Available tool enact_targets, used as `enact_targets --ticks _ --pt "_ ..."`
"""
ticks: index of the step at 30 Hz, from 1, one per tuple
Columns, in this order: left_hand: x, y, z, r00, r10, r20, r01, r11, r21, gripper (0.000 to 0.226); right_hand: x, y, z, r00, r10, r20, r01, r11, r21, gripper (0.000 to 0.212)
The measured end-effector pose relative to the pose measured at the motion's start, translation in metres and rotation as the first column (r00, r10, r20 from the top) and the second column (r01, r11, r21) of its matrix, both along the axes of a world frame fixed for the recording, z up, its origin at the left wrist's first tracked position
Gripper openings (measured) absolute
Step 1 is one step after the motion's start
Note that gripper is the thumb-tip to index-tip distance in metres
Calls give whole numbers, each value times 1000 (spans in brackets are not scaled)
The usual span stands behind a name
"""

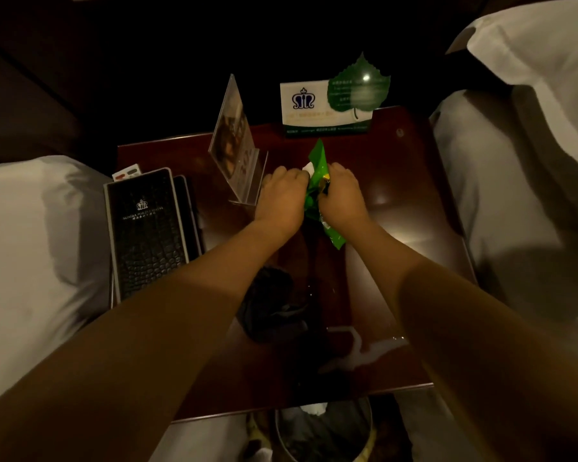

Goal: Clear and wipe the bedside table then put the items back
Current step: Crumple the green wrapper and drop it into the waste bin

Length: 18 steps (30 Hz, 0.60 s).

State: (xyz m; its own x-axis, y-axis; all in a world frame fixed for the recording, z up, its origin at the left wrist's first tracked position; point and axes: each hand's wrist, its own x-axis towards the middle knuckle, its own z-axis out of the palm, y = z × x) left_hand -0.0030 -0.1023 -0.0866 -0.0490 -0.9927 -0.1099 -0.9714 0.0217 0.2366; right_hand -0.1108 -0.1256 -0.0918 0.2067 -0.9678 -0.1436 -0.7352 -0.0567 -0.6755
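Note:
Both my hands meet over the middle of the dark red bedside table. My right hand grips a green wipe packet held upright. My left hand pinches a white wipe that sticks out of the packet near its top. On the table stand a clear acrylic sign holder at the back left and a white card with a green leaf at the back. A dark crumpled cloth or bag lies on the table between my forearms.
A black leather-look folder lies on the bed at the left, overlapping the table's left edge. White pillows and bedding flank the table on both sides. A waste bin with a liner stands on the floor in front of the table.

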Motion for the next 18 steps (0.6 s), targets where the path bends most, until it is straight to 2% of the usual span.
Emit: enact_targets --ticks 7,13,18 --pt "-17 33 24 1000 11 -14 -11 1000 2 32 -10 35 28 991 -60 118 57 998 26 26" --pt "-31 73 63 1000 18 -1 -18 1000 14 30 -25 71 64 993 -27 119 21 998 53 25" --pt "-37 117 94 999 50 11 -50 999 -6 28 -37 107 91 989 64 133 -73 995 67 28"
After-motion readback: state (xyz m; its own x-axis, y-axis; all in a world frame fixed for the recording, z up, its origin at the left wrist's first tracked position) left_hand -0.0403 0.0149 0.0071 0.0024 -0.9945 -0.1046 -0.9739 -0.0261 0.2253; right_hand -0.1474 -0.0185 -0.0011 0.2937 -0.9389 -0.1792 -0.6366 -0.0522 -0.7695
